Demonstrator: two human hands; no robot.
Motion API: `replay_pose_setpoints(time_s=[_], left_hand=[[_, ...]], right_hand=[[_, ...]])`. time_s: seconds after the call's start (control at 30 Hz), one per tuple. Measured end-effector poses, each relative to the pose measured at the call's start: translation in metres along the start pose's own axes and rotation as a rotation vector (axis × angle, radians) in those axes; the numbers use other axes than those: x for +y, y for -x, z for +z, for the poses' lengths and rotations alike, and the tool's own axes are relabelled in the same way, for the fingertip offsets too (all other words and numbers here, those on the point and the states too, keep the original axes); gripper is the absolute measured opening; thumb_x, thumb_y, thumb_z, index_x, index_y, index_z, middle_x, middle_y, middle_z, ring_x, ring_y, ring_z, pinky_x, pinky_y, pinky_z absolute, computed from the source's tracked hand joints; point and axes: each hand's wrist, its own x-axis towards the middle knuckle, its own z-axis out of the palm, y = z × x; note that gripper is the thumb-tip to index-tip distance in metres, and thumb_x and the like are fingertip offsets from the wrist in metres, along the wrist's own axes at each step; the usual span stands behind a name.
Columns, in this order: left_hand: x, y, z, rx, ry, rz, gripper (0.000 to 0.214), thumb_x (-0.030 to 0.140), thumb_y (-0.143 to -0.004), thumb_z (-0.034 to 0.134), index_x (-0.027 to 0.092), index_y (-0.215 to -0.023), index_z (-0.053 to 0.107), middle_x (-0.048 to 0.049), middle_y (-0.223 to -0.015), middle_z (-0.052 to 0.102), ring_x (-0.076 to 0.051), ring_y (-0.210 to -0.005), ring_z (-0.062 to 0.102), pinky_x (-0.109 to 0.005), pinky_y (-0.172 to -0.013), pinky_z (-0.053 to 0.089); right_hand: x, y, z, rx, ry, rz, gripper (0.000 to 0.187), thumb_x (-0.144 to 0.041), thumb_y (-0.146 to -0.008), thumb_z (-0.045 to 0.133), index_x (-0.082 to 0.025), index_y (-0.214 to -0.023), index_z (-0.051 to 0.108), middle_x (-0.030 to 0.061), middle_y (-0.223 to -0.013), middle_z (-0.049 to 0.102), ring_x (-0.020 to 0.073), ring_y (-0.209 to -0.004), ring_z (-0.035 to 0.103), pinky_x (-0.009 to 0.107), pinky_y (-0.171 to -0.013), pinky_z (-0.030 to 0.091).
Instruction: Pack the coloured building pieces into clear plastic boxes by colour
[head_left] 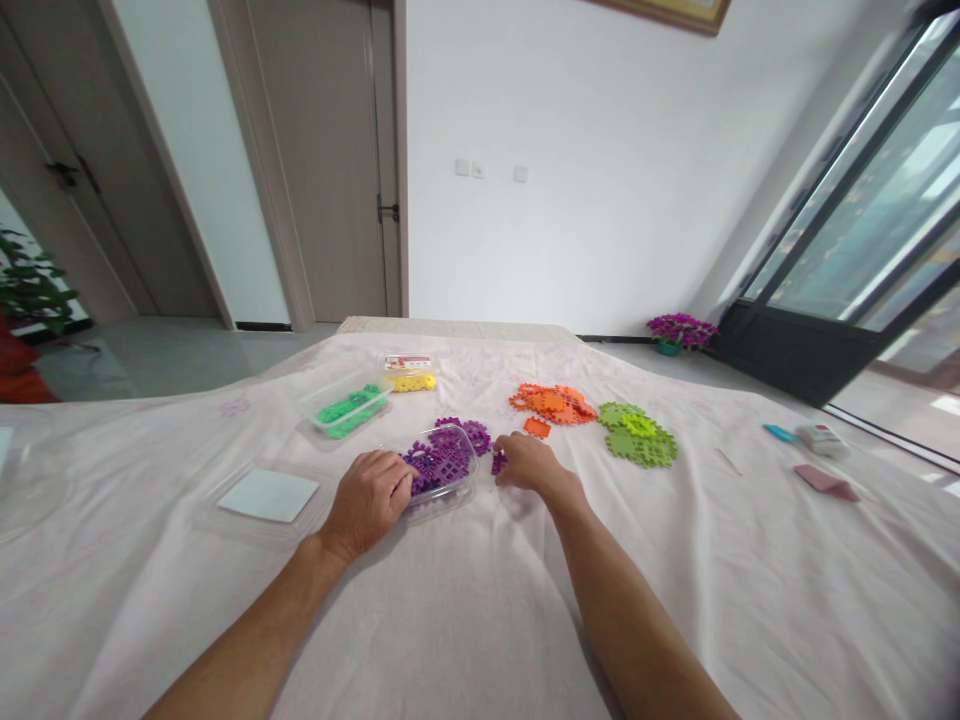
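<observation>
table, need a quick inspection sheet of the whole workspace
Surface: pale tablecloth, wrinkled.
Job's things: purple pieces in and beside a clear tub.
Clutter: orange pieces, lime pieces, green pieces, yellow pieces; small pink item at right.
Hands: left hand at the tub's left side; right hand at purple pieces outside it; exact grips unclear.
Cables: nothing seen.
Surroundings: white wall, closed door, purple flowers on the floor.
</observation>
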Motion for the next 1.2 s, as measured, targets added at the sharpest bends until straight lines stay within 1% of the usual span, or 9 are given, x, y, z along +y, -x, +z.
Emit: replay_pose_setpoints(time_s=[0.17,0.27,0.37,0.47,0.6,0.77,0.93,1.1,1.2], left_hand=[[0.000,0.000,0.001,-0.001,0.011,0.000,0.024,0.020,-0.095,0.045,0.020,-0.089,0.068,-0.0072,-0.085,0.068,-0.022,-0.086,0.060,-0.040,-0.081,0.043],[0.000,-0.001,0.001,-0.009,0.016,0.001,0.024,0.020,-0.095,0.045,0.020,-0.087,0.068,-0.0070,-0.085,0.068,-0.022,-0.085,0.061,-0.040,-0.081,0.043],[0.000,-0.001,0.002,-0.011,0.016,-0.004,0.024,0.020,-0.096,0.045,0.020,-0.086,0.067,-0.0065,-0.085,0.068,-0.022,-0.085,0.061,-0.040,-0.081,0.042],[0.000,0.000,0.002,-0.007,0.010,0.003,0.025,0.020,-0.096,0.044,0.020,-0.086,0.067,-0.0064,-0.084,0.068,-0.022,-0.084,0.061,-0.040,-0.081,0.043],[0.000,0.000,0.001,0.001,-0.003,0.022,0.026,0.020,-0.096,0.044,0.020,-0.086,0.068,-0.0067,-0.083,0.068,-0.022,-0.083,0.061,-0.039,-0.080,0.043],[-0.001,0.000,0.001,0.005,-0.006,0.015,0.025,0.019,-0.096,0.045,0.020,-0.085,0.067,-0.0068,-0.083,0.067,-0.022,-0.083,0.061,-0.039,-0.079,0.043],[-0.001,0.000,0.001,-0.013,-0.014,0.002,0.024,0.020,-0.096,0.045,0.020,-0.086,0.067,-0.0069,-0.083,0.066,-0.022,-0.084,0.060,-0.039,-0.080,0.043],[0.000,0.001,0.001,-0.005,0.011,-0.010,0.024,0.022,-0.096,0.045,0.020,-0.089,0.068,-0.0070,-0.085,0.067,-0.022,-0.085,0.061,-0.040,-0.082,0.045],[-0.002,0.001,0.001,0.035,0.018,0.008,0.021,0.026,-0.095,0.050,0.022,-0.103,0.069,-0.0093,-0.105,0.068,-0.025,-0.104,0.060,-0.044,-0.094,0.045]], right_hand=[[-0.008,0.001,-0.015,0.192,-0.192,-0.009,0.039,-0.037,-0.074,0.074,-0.022,-0.109,0.069,0.0073,-0.099,0.067,0.0222,-0.090,0.063,0.030,-0.074,0.044],[-0.019,0.003,-0.025,0.331,-0.392,-0.135,0.044,-0.033,-0.075,0.076,-0.022,-0.117,0.066,0.0057,-0.103,0.066,0.0187,-0.091,0.063,0.029,-0.079,0.045],[-0.033,0.007,-0.029,0.378,-0.526,-0.289,0.048,-0.029,-0.074,0.077,-0.023,-0.120,0.064,0.0052,-0.107,0.065,0.0180,-0.093,0.062,0.030,-0.083,0.047],[-0.045,0.010,-0.025,0.353,-0.542,-0.397,0.051,-0.024,-0.074,0.078,-0.023,-0.123,0.064,0.0057,-0.111,0.065,0.0186,-0.098,0.062,0.031,-0.089,0.047],[-0.051,0.011,-0.016,0.275,-0.487,-0.422,0.051,-0.019,-0.073,0.078,-0.024,-0.122,0.066,0.0064,-0.116,0.066,0.0207,-0.107,0.061,0.034,-0.095,0.046],[-0.054,0.011,-0.016,0.267,-0.448,-0.449,0.033,-0.019,-0.079,0.072,-0.024,-0.112,0.071,0.0048,-0.112,0.070,0.0211,-0.107,0.062,0.034,-0.097,0.043],[-0.058,0.014,-0.015,0.129,-0.349,-0.562,0.010,-0.024,-0.086,0.066,-0.023,-0.090,0.076,0.0025,-0.094,0.074,0.0191,-0.094,0.065,0.031,-0.091,0.044],[-0.054,0.010,-0.014,0.218,-0.381,-0.477,0.016,-0.025,-0.090,0.062,-0.024,-0.101,0.074,0.0032,-0.102,0.074,0.0190,-0.099,0.064,0.031,-0.093,0.044],[-0.041,0.002,-0.011,0.348,-0.418,-0.317,0.025,-0.024,-0.092,0.057,-0.022,-0.113,0.070,0.0057,-0.110,0.072,0.0196,-0.105,0.062,0.031,-0.095,0.044]])
